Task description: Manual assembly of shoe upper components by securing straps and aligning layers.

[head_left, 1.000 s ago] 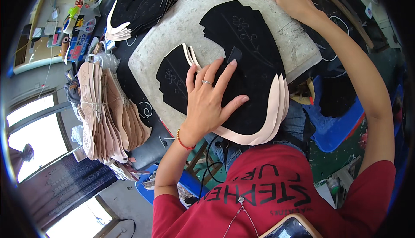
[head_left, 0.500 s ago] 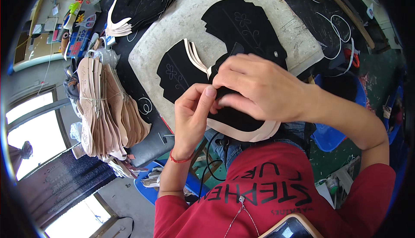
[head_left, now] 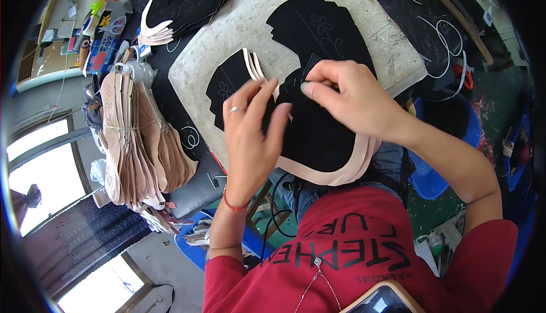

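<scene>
A black cut piece of leather or fabric (head_left: 318,137) with a curved pale rim lies in front of me, its lower edge hanging over my lap. My right hand (head_left: 352,94) is closed in a pinch at the piece's upper corner; what sits between thumb and finger is too small to make out. Above the left part of the piece is my left hand (head_left: 250,122), fingers apart and holding nothing. Beyond lies a black piece with a flower outline (head_left: 318,26). At the left, another flowered black piece (head_left: 224,80) is partly hidden behind my left hand, beside several pale strip-like edges (head_left: 250,63).
A worn pale board (head_left: 193,63) lies under the pieces on a dark table. Tied bundles of tan cut pieces (head_left: 122,148) are at the left, stacked black pieces (head_left: 193,0) at the back. White cord (head_left: 446,40) lies right, near a blue bin (head_left: 429,179).
Both hands were together over the black piece. They have moved apart: my left hand has opened and risen, while my right has shifted slightly right and pinches near the upper corner.
</scene>
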Action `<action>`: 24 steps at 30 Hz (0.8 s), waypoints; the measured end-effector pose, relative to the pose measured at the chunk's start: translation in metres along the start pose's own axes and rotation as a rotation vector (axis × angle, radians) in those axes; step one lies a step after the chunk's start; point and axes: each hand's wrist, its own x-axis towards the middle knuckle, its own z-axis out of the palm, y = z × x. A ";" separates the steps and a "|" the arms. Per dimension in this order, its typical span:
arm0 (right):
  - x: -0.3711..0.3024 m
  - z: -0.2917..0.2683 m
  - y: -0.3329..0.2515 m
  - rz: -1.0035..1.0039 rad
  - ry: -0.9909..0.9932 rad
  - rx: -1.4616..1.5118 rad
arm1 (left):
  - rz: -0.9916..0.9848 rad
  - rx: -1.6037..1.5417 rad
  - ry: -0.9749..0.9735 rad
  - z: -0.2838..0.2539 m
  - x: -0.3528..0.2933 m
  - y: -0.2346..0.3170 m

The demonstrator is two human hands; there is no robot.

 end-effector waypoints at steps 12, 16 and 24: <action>0.004 0.005 0.016 0.097 -0.029 0.171 | -0.628 -1.060 -0.321 -0.006 0.017 -0.003; -0.004 0.010 0.012 0.047 -0.013 0.172 | -0.653 -1.087 -0.246 0.000 0.010 -0.008; -0.005 0.019 0.005 0.187 -0.102 0.383 | -0.554 -1.036 -0.149 0.010 0.005 -0.011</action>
